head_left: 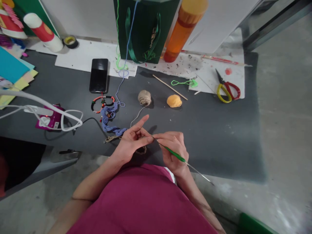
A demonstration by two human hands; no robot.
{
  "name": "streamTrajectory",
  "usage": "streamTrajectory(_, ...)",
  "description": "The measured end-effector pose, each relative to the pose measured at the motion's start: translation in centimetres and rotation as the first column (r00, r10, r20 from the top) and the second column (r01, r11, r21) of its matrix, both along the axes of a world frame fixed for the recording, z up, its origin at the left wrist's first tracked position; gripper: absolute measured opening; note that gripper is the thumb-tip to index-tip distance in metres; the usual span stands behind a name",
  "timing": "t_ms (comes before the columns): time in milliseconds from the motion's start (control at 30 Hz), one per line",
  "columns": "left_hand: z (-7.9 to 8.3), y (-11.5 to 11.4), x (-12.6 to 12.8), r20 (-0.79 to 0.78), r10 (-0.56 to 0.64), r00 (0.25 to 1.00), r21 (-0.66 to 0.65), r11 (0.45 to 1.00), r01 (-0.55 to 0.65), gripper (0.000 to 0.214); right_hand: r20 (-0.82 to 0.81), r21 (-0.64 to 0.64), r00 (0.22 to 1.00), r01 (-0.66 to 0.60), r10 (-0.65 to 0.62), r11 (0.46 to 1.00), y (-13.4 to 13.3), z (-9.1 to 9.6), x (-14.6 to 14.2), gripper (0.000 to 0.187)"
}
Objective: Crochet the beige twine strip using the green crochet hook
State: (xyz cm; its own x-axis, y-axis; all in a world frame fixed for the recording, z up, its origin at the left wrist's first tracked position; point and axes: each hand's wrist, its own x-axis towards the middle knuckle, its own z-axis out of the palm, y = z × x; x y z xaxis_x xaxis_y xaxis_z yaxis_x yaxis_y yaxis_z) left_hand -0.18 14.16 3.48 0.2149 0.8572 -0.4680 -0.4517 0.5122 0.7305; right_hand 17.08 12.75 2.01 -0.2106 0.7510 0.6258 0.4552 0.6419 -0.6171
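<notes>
Currently I'm watching the work from afar, and it is sitting by the front edge of the table [219, 136]. The left hand [131, 141] is pinching the beige yarn work [141, 150] near its fingertips, thumb pressing against a finger, while the index finger is pointing away, spread from the rest. The right hand [174, 151] is gripping the hook [175, 154] by its green handle, fingers closing around it, and the hook's front end is meeting the left fingertips.

As for progress, I'm judging the piece to be partway along: a stretch of beige is showing below the left hand, and the blue strip [112, 129] to its left is looking already worked. Whether the two are joining under the hand, I can't tell. A thread is running from the left hand to the beige yarn ball [144, 97], thickly wound, nearer the back edge, so yarn is remaining; how many stitches are left isn't showing.

Turning to writing, pale letters are running sideways on the dark green bag [146, 29] at the back edge, too unclear for a sure reading. The purple box [48, 123] toward the left end is carrying white marks I'm failing to read. The phone [98, 75], lying near the back edge, is showing no brand.
</notes>
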Motion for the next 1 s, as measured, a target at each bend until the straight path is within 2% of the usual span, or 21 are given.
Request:
streamTrajectory(67,0.1,-0.1,0.1,0.133,-0.027,0.991,-0.100,0.994,0.041,0.075,-0.004,0.036,0.999,0.043,-0.043,0.998,-0.2,-0.1,-0.3,0.029)
streamTrajectory(133,0.0,-0.2,0.2,0.258,-0.043,0.965,-0.194,0.976,0.096,0.066,-0.046,0.020,0.997,0.066,-0.065,0.998,-0.5,-0.3,-0.6,0.033)
streamTrajectory(233,-0.4,-0.2,0.2,0.357,-0.037,0.934,-0.265,0.954,0.139,0.055,-0.181,-0.094,0.981,0.058,-0.074,0.994,-0.9,-0.7,-1.0,0.035)
streamTrajectory(300,-0.6,-0.1,0.2,0.372,-0.036,0.927,-0.272,0.951,0.146,0.055,-0.306,-0.192,0.946,0.050,-0.109,0.980,-1.2,-1.0,-1.2,0.029)
streamTrajectory(367,-0.7,0.0,0.2,0.364,-0.044,0.930,-0.263,0.953,0.148,0.058,-0.383,-0.303,0.903,0.078,-0.197,0.950,-1.7,-1.4,-1.2,0.022)
streamTrajectory(467,-0.9,0.0,0.0,0.336,-0.056,0.940,-0.237,0.961,0.142,0.058,-0.364,-0.445,0.862,0.172,-0.353,0.879,-2.2,-1.7,-1.0,0.011)
streamTrajectory(533,-1.1,0.0,-0.2,0.325,-0.072,0.943,-0.212,0.966,0.147,0.057,-0.381,-0.531,0.826,0.173,-0.416,0.830,-2.3,-1.7,-0.9,0.008)
streamTrajectory(633,-1.3,0.0,-0.4,0.318,-0.095,0.943,-0.185,0.970,0.160,0.053,-0.505,-0.629,0.751,0.015,-0.424,0.777,-1.9,-1.4,-0.9,0.008)
streamTrajectory(767,-1.1,-0.2,-0.1,0.318,-0.120,0.941,-0.149,0.973,0.175,0.051,-0.682,-0.644,0.624,-0.266,-0.382,0.717,-1.0,-1.3,-1.6,0.014)
streamTrajectory(800,-1.0,-0.3,0.0,0.311,-0.120,0.943,-0.132,0.977,0.169,0.052,-0.699,-0.641,0.600,-0.286,-0.389,0.712,-0.9,-1.4,-1.9,0.015)
streamTrajectory(867,-0.8,-0.4,0.3,0.271,-0.112,0.956,-0.097,0.985,0.143,0.054,-0.697,-0.644,0.578,-0.245,-0.424,0.725,-0.9,-1.7,-2.4,0.016)
streamTrajectory(1000,-0.6,-0.6,0.6,0.126,-0.121,0.985,-0.032,0.992,0.126,0.055,-0.668,-0.618,0.602,-0.122,-0.437,0.776,-1.1,-2.0,-2.9,0.011)
